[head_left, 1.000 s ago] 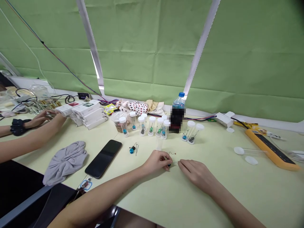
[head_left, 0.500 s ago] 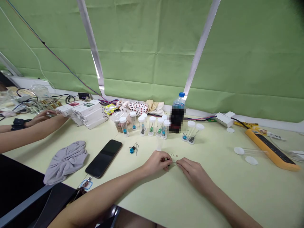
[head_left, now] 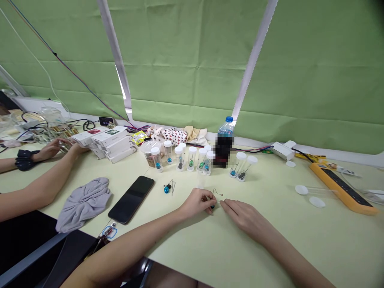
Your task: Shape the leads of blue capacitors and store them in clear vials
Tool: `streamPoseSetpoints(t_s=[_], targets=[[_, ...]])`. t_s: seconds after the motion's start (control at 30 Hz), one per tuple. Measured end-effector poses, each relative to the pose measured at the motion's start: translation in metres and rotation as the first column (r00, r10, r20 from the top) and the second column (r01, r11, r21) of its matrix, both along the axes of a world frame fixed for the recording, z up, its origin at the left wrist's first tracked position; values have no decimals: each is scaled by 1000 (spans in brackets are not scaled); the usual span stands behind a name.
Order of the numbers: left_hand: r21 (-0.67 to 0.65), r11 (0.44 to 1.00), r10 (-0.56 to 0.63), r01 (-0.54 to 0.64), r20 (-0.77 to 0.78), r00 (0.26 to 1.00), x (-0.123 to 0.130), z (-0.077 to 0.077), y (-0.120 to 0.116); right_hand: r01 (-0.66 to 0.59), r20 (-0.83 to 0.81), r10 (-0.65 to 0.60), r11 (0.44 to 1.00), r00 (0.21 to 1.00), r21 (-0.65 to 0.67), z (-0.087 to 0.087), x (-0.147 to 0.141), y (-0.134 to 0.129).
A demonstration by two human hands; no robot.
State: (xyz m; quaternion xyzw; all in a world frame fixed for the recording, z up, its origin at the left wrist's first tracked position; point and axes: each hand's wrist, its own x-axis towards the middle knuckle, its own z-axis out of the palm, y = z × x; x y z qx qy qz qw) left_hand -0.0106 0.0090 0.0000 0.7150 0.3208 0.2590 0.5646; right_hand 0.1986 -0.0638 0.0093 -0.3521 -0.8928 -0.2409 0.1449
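the left hand [head_left: 198,202] kept a narrow grip pinched on a blue bead [head_left: 213,207] with its thin wire [head_left: 216,193]; the right hand [head_left: 242,214], fingertips closed just beside it, did best steadying that wire low against the counter [head_left: 270,248].

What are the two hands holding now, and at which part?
The left hand pinches a thin bent wire with a small blue bead at its lower end. The right hand touches beside it; its grip cannot be told.

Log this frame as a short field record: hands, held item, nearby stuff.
left hand: pinching a small blue bead on thin wire
right hand: fingertips at the same wire, palm down on table
nearby: loose blue bead, black phone, grey cloth
behind: white-capped vials, water bottle
other person: hands at far left
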Motion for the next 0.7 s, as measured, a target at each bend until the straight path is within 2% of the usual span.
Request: streamPoseSetpoints(t_s=[0.23,0.4,0.7], targets=[[7,1000,7,-7,-4,1000,-1,2,-1,-2,-9,1,998,1000,-68,5,-1,-1],[19,1000,-2,3,-19,1000,-1,5,-2,-26,-5,26,999,1000,-47,5,0,-1],[50,999,-6,8,-45,999,-1,2,-4,-25,-45,21,996,999,-84,4,-3,-1]])
